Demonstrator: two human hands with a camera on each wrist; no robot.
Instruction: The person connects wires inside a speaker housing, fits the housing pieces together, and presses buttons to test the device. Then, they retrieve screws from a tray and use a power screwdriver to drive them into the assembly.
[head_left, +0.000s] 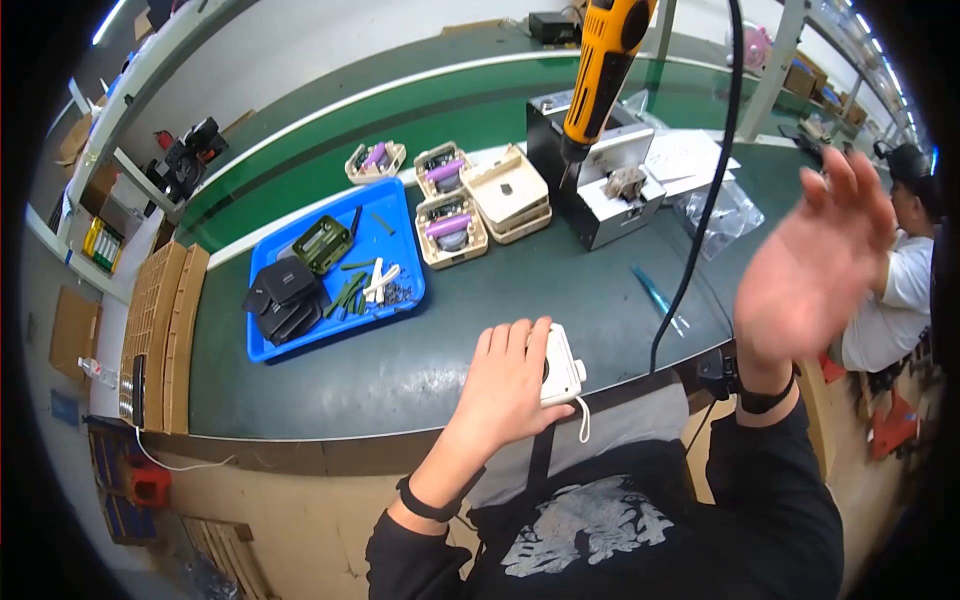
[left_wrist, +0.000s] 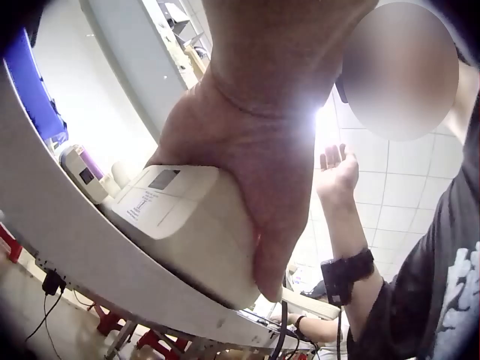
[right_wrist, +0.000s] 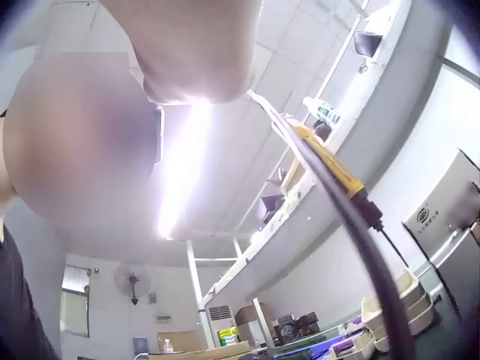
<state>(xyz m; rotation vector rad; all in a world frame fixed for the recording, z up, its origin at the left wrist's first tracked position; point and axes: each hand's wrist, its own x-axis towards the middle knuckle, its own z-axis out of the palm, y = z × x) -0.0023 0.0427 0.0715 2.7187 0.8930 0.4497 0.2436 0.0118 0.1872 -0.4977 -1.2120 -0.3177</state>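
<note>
At the far left, brown cardboard dividers (head_left: 160, 340) are stood on end at the side of the green table (head_left: 560, 290). Next to them, a blue tray (head_left: 402, 240) is set down at a slant. Black cases (head_left: 285, 285) are piled in its left part, a green shell (head_left: 322, 245) is laid behind them, and green strips (head_left: 347, 293), white strips (head_left: 380, 282) and small dark parts (head_left: 398, 294) are gathered near its right side.

Behind and to the right of the tray, three open beige shells are seen, each with a purple cylinder (head_left: 447, 226) inside; beside two of them, more beige shells (head_left: 508, 190) are stacked.

At the near edge of the table, a white device (head_left: 563, 365) is held by the left hand (head_left: 508, 385), the palm over it, fingers on one side and thumb on the other. A white loop (head_left: 585, 420) is hung from its near end.

Farther right, a yellow screwdriver (head_left: 600, 75) is suspended over a box (head_left: 610, 210). A blue tool (head_left: 655, 290) is laid on the table near a black cable (head_left: 712, 190). The right hand (head_left: 820, 265) is raised well apart from the device, palm exposed, fingers slightly bent, nothing held. Beyond it, another person (head_left: 905, 265) is partly seen.
</note>
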